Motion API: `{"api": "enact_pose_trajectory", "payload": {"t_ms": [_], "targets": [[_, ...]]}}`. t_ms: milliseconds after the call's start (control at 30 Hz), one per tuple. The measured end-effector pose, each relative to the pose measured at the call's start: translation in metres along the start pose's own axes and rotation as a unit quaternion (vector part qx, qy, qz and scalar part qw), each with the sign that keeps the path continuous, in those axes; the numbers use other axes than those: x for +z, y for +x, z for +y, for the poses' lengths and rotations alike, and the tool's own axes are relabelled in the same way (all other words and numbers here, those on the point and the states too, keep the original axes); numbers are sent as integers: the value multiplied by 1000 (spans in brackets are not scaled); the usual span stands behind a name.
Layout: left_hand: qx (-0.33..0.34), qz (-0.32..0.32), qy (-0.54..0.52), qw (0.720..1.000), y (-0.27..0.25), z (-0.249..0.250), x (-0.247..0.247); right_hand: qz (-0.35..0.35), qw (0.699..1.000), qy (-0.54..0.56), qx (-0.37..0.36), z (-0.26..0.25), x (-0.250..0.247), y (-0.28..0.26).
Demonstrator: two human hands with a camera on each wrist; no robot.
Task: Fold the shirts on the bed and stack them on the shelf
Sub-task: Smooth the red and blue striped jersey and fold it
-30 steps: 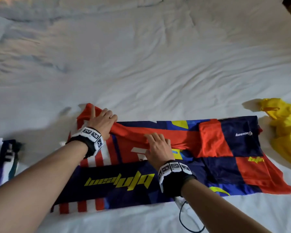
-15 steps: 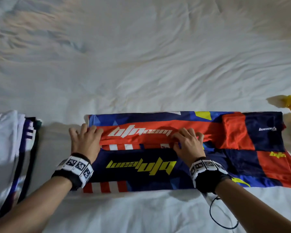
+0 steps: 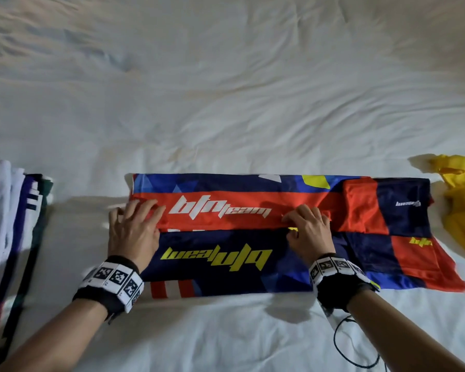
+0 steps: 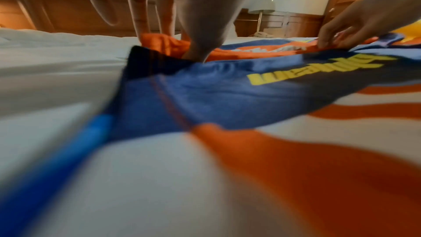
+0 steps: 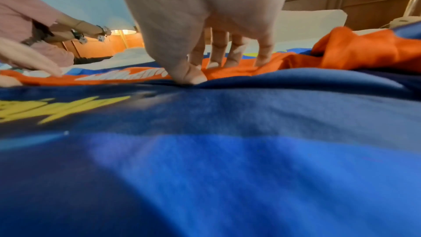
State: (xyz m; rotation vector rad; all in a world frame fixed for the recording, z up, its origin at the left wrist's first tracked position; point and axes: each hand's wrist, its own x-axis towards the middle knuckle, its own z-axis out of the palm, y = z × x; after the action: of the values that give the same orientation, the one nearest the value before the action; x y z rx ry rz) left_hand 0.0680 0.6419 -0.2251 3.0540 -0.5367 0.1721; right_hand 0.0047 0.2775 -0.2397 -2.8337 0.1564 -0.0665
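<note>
A navy, red and blue shirt with yellow and white lettering lies spread across the white bed, its far side folded over as a red flap. My left hand lies on the flap's left end with fingers spread; in the left wrist view the left hand has its thumb down at the flap's edge and its fingers straight. My right hand is arched over the flap's near edge, and the right wrist view shows the right hand pinching that edge between thumb and fingertips.
A stack of folded clothes sits at the left edge. A crumpled yellow garment lies just right of the shirt. A black cable hangs from my right wrist. Another person in pink is beyond the bed.
The shirt's far side has been folded towards me and laid flat as a red band with white lettering up. Both hands came down with it, and my left fingers have spread out.
</note>
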Motion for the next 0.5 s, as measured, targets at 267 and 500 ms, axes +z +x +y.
{"api": "enact_pose_trajectory", "payload": {"t_ms": [267,500], "targets": [[74,-43,-161,983,9,108,34,35,991,-42,120,25,-6,-3],[54,-78,-171,981,1,100,40,12,993,-42,109,38,-19,-12]]}}
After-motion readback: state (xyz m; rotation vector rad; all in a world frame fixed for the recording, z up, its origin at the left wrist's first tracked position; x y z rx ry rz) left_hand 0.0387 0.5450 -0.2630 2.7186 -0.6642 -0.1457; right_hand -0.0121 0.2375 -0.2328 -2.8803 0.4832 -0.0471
